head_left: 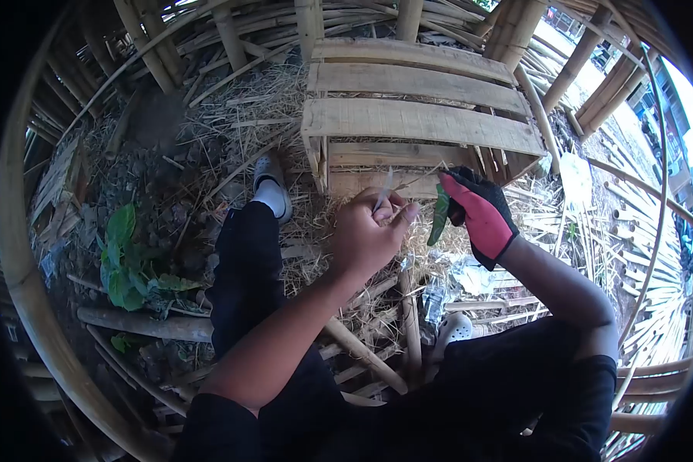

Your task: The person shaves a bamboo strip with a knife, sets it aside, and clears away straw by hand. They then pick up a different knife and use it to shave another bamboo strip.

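Observation:
My bare left hand (pixel 368 235) is closed in front of the wooden crate, fingers curled in. A thin pale strip (pixel 385 187) sticks up out of it; its lower end is hidden by the fingers. To its right, my right hand (pixel 481 212) wears a red and black glove and is closed around a long green object (pixel 439 215), whose kind I cannot make out. A thin straw-coloured sliver (pixel 422 179) reaches from near the gloved fingertips toward my left hand. The two hands are apart.
A slatted wooden crate (pixel 416 119) stands just beyond my hands. Straw and bamboo scraps cover the ground. Bamboo poles (pixel 150 325) lie around my legs, a leafy plant (pixel 123 262) grows at left, and clear plastic (pixel 473 275) lies below my right hand.

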Demonstrator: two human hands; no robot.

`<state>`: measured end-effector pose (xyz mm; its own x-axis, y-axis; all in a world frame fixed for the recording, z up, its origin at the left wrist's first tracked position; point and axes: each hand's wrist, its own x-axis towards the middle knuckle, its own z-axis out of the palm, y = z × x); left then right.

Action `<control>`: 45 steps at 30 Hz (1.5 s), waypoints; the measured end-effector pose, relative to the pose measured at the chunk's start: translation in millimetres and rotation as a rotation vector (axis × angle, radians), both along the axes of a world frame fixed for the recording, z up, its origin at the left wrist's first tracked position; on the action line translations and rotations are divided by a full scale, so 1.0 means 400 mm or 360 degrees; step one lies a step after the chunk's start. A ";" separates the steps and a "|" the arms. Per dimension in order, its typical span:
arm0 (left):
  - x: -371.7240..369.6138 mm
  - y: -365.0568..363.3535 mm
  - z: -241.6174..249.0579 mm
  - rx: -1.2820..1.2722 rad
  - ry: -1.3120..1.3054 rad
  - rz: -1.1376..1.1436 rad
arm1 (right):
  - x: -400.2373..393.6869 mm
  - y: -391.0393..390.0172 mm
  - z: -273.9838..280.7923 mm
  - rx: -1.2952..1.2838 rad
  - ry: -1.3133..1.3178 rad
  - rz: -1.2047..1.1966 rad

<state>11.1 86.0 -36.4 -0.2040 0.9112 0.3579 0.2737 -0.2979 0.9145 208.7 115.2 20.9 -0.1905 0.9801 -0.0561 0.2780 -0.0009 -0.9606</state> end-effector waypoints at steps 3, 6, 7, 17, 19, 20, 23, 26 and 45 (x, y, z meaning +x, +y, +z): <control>0.017 -0.018 0.001 -0.0500 0.0057 -0.0523 | -0.023 -0.026 -0.001 -0.0127 0.0141 0.0089; 0.027 -0.013 -0.042 -0.0407 -0.0103 -0.0581 | -0.018 -0.022 0.002 -0.0150 0.0065 0.0298; 0.028 -0.017 -0.039 -0.0560 -0.0193 -0.0547 | -0.013 -0.012 -0.001 -0.0211 0.0060 0.0271; -0.015 -0.011 -0.005 -0.0858 -0.0849 -0.0621 | 0.075 0.093 -0.106 0.0544 -0.0539 -0.0550; -0.013 -0.016 0.019 -0.0832 -0.0849 -0.0662 | 0.058 0.052 -0.056 0.0652 -0.0663 0.0127; -0.011 -0.019 0.026 -0.0808 -0.0853 -0.0699 | 0.024 0.023 -0.023 0.0341 -0.0421 0.0230; -0.003 -0.011 -0.016 -0.0806 -0.0355 -0.0688 | 0.012 -0.013 -0.019 0.0343 -0.0546 0.0814; -0.007 -0.029 0.030 -0.1007 -0.0624 -0.0831 | 0.005 -0.003 -0.043 0.0800 -0.0554 0.0891; -0.061 0.008 0.015 -0.0636 -0.1245 -0.0502 | 0.001 -0.024 -0.036 -0.0067 -0.0494 0.0898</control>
